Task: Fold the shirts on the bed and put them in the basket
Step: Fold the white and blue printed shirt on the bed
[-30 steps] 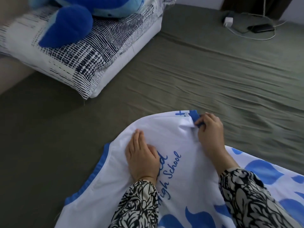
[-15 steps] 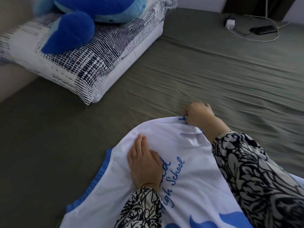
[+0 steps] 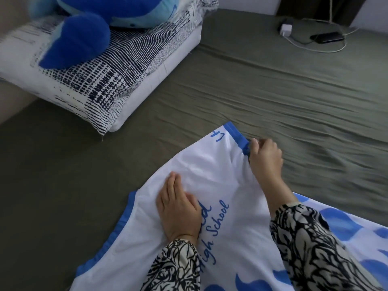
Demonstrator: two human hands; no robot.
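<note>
Two hands work one white shirt (image 3: 220, 169) spread on the bed (image 3: 273, 97). The right hand (image 3: 265, 158) has its grip pinched on the blue trim (image 3: 237, 134) at the shirt's far corner, fingers curled over the edge; the fingertips are blurred, so exactly how much cloth they hold is unclear. The left hand (image 3: 178, 208) lies flat on the white cloth, fingers straight and together, its grip apart and pressing down. It covers the first word of the blue lettering; only "School" and part of another word read clearly. Patterned black-and-white sleeves (image 3: 315, 248) hide much of the shirt's near part, and the frame cuts off its lower end. Well apart, at the bed's head, a patterned pillow (image 3: 117, 80) carries a blue plush toy (image 3: 84, 36), cropped at the top. A white charger (image 3: 286, 30) and a dark device (image 3: 327, 37) lie at the far corner.
</note>
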